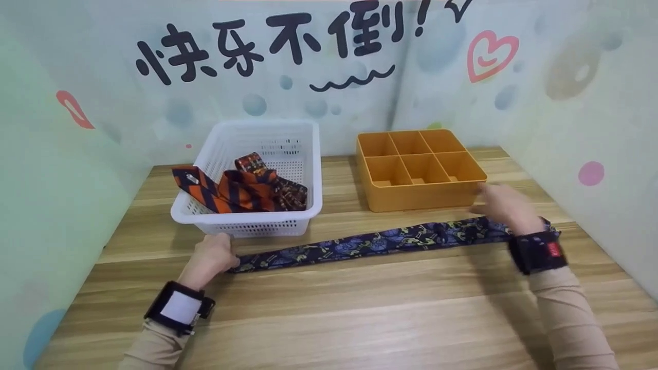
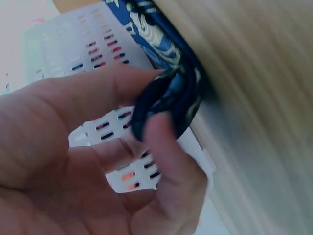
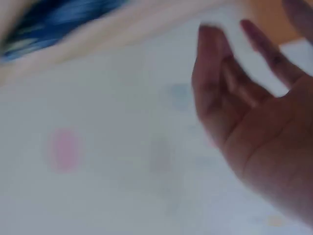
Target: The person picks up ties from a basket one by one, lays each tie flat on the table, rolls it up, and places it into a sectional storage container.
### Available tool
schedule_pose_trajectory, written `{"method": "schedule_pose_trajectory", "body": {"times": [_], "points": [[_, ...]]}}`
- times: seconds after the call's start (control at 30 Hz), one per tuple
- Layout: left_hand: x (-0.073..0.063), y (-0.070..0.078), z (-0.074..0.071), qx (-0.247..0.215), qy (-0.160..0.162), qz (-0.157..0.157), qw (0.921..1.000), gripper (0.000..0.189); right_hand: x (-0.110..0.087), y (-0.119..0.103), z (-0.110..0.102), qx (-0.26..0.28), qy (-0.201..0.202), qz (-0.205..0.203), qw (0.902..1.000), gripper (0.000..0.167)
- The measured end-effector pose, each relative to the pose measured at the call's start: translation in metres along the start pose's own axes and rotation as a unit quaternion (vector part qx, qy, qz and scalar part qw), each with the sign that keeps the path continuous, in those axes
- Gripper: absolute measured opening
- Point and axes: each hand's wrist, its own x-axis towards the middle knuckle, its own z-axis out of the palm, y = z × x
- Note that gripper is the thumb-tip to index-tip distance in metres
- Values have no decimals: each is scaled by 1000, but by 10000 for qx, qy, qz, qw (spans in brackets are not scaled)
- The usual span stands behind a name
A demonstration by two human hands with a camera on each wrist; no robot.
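A dark blue patterned necktie [image 1: 360, 245] stretches lengthwise across the wooden table. At its left end my left hand [image 1: 213, 254] pinches the fabric; in the left wrist view, thumb and fingers hold the curled end of the necktie [image 2: 171, 93]. My right hand [image 1: 506, 205] is over the tie's right end, blurred, near the front right corner of the orange organizer. In the right wrist view the right hand [image 3: 259, 117] has loosely bent fingers with nothing between them, and part of the tie [image 3: 58, 24] lies apart from it.
A white perforated basket [image 1: 247, 218] at back left holds an orange-and-navy striped tie [image 1: 247, 192] and a plaid one [image 1: 295, 195]. Right of it stands an orange six-compartment organizer [image 1: 421, 198]. Printed walls [image 1: 581, 128] enclose the table's back and sides.
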Motion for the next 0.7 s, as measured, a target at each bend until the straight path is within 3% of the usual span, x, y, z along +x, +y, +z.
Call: {"method": "schedule_pose_trajectory", "body": {"times": [0.07, 0.13, 0.23, 0.3, 0.4, 0.57, 0.7], "points": [[0, 1, 1, -121, 71, 88, 9999, 28, -3, -54, 8, 169, -53, -845, 9963, 44], [1, 1, 1, -240, 121, 104, 9996, 26, -9, -107, 19, 231, -168, -1711, 9848, 38], [1, 2, 1, -342, 153, 100, 9992, 21, -21, -176, 38, 183, -361, -2898, 9562, 32], [1, 4, 0, -382, 78, 73, 9992, 23, -25, -211, 51, 149, -561, -3394, 9388, 29], [1, 6, 0, -401, -65, 314, 9987, 32, -20, -250, 74, 62, -682, -3828, 9213, 23], [-1, 6, -1, -555, -112, 757, 9955, 28, 3, -293, 110, -33, -534, -3931, 9179, 16], [-1, 4, -1, -467, -39, 544, 9974, 20, 17, -319, 127, 232, -349, -3937, 9183, 23]]}}
